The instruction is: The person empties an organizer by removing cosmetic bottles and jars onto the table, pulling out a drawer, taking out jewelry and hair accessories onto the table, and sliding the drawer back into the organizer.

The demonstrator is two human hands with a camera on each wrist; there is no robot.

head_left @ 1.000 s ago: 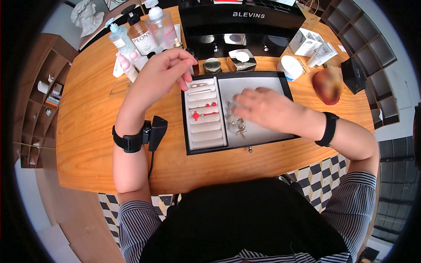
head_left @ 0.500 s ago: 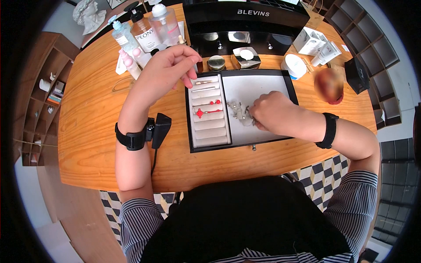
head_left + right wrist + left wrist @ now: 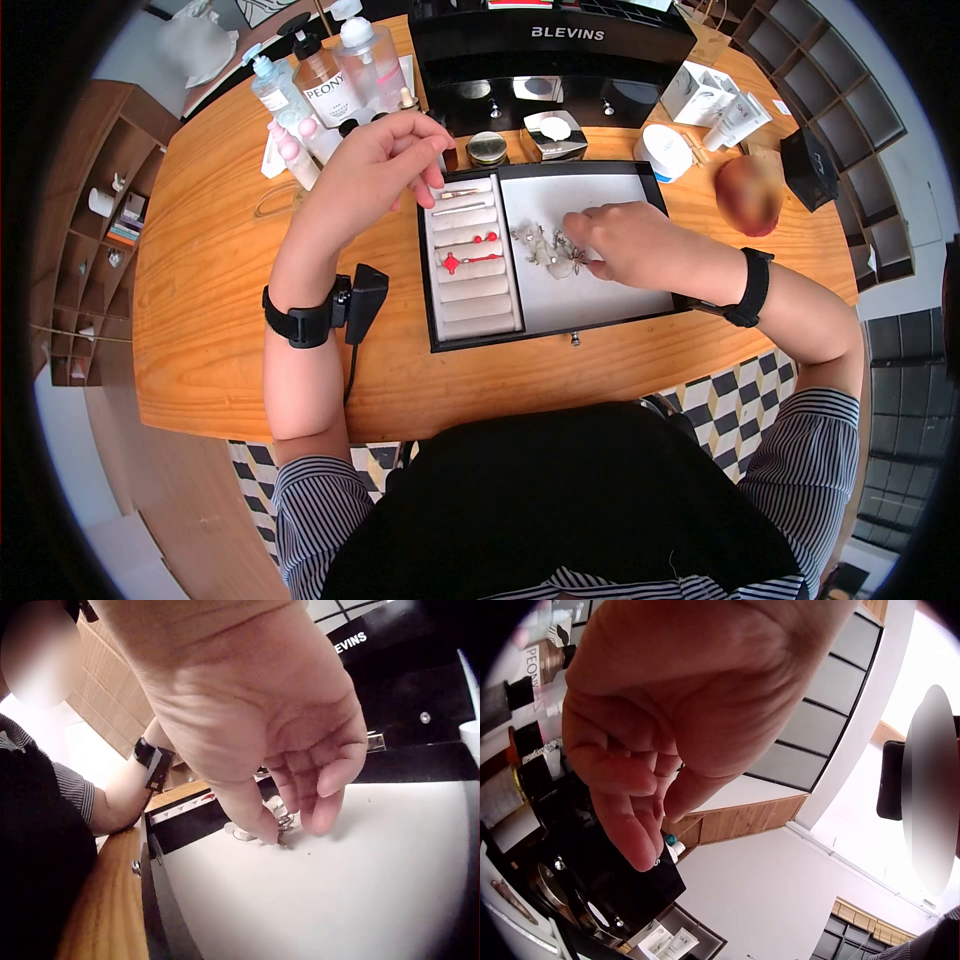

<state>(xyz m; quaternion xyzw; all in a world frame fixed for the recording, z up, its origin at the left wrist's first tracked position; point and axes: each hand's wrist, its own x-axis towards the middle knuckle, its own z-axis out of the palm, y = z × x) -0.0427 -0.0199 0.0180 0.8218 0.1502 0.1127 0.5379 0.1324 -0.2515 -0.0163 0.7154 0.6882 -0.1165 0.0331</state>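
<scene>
A shallow black drawer tray (image 3: 548,331) lies on the wooden table, with a padded ring section at left and a flat white compartment at right. In that compartment my right hand (image 3: 635,245) is low over a small heap of silvery and clear jewelry (image 3: 550,252). Thumb and curled fingertips pinch at a silver piece (image 3: 285,821) of the heap in the right wrist view. My left hand (image 3: 390,165) hovers by the tray's back left corner, fingers loosely bent and holding nothing. On the padded rolls lie a red jewelry piece (image 3: 451,263), red beads (image 3: 486,238) and slim metal pieces (image 3: 460,208).
Behind the tray stands a black BLEVINS case (image 3: 560,70). Pump bottles (image 3: 325,90) crowd the back left. A round compact (image 3: 487,149) and a square compact (image 3: 553,135) sit before the case. To the right are a white jar (image 3: 664,152), a tube (image 3: 735,122) and a black box (image 3: 808,172).
My right hand has come down from sweeping over the jewelry, and its fingers have curled in at the heap's right side. The left hand has stayed nearly in place.
</scene>
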